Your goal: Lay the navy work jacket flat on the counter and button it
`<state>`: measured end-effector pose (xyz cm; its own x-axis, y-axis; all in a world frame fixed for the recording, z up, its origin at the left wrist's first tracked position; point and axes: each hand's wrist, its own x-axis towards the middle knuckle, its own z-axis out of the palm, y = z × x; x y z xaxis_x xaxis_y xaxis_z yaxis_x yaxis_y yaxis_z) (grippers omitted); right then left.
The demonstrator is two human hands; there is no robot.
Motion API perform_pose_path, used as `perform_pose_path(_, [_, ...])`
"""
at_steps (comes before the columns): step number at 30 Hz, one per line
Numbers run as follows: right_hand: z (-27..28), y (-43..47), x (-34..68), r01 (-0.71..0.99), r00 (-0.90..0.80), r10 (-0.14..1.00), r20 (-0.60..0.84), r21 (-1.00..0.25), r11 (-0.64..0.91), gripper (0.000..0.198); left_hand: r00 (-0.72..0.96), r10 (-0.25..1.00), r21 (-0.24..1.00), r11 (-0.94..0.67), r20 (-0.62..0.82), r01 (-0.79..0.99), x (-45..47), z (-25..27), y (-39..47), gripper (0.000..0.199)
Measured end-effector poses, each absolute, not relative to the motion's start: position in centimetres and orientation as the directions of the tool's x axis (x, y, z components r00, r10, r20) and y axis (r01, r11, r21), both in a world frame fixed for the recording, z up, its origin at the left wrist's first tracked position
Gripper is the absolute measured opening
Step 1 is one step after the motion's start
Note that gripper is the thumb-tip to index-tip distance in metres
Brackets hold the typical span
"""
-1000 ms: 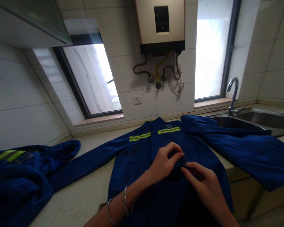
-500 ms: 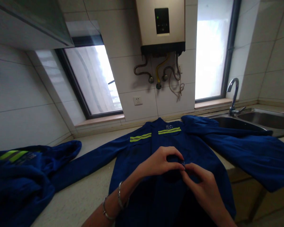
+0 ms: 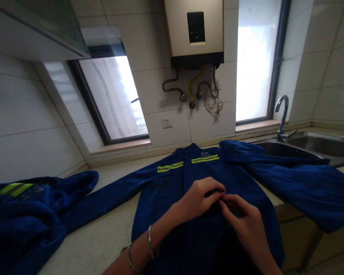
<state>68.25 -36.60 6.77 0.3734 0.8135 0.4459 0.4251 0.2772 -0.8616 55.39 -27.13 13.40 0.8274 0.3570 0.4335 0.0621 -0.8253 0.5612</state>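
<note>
A blue work jacket (image 3: 163, 198) with yellow-green reflective strips across the chest lies spread over the counter, its collar toward the wall. Above its front, my left hand (image 3: 199, 198) is closed in a pinch, with two bracelets on the wrist. My right hand (image 3: 245, 219) meets it from the right, thumb and fingers also pinched. The fingertips of both hands touch, and whatever they hold between them is too small and too hidden to make out.
Another blue garment (image 3: 20, 214) lies bunched at the left. More blue cloth (image 3: 301, 183) hangs over the counter's edge at the right, near the sink (image 3: 318, 147) and faucet (image 3: 282, 114). A water heater (image 3: 196, 34) is on the wall above the counter (image 3: 100, 233).
My left hand has shifted slightly right, its fingers closing nearer to the right hand's fingertips. A small bluish bit seen between the fingertips before is now covered. The jacket lies the same.
</note>
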Motion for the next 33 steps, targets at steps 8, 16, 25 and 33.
perform_pose_path(8, [7.1, -36.4, 68.3, 0.432, 0.373, 0.803, 0.465, -0.853, 0.294, 0.022, 0.791, 0.359, 0.603, -0.798, 0.496, -0.016, 55.8, 12.2, -27.6, 0.015])
perform_pose_path(16, [7.7, -36.4, 68.4, 0.432, 0.394, 0.804, 0.446, -0.862, 0.266, 0.026, 0.669, 0.369, 0.516, -0.856, 0.645, -0.026, 55.9, 11.8, -27.3, 0.007])
perform_pose_path(25, [7.2, -37.4, 69.6, 0.316, 0.411, 0.85, 0.329, -0.926, 0.206, 0.03, 0.673, 0.44, 0.627, -0.777, 0.594, -0.045, 55.7, 12.3, -26.9, 0.012])
perform_pose_path(33, [8.0, -38.6, 70.7, 0.098, 0.237, 0.962, 0.136, -0.988, 0.115, 0.037, 0.775, 0.451, 0.72, -0.694, 0.444, -0.009, 55.0, 13.7, -26.2, 0.012])
